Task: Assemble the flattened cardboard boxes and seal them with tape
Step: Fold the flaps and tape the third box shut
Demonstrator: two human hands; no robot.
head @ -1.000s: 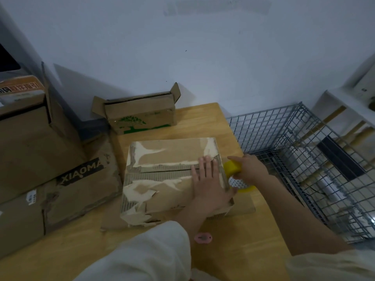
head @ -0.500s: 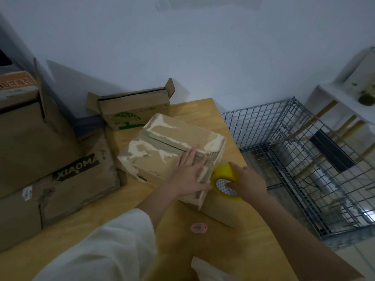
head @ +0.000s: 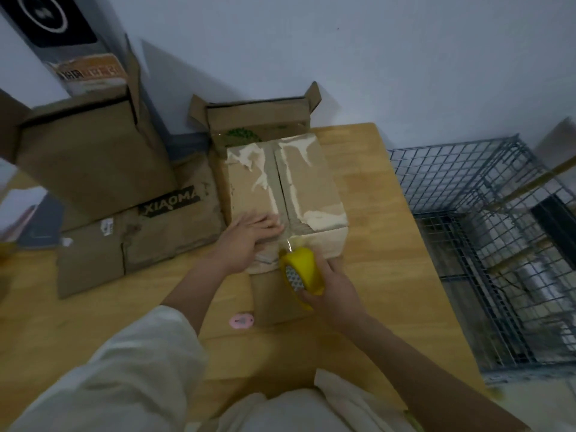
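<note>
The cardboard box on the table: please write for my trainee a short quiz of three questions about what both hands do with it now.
1. True or false: the left hand lies flat on top of the cardboard box.
2. What does the right hand hold? A) pink cutter B) yellow tape roll C) wire cage
3. Fill in: the two top flaps meet along a ___ that runs away from the person.

Key
1. True; its fingers are straight.
2. B; the yellow tape roll is at the box's near edge, while the pink cutter lies on the table.
3. Seam.
</note>
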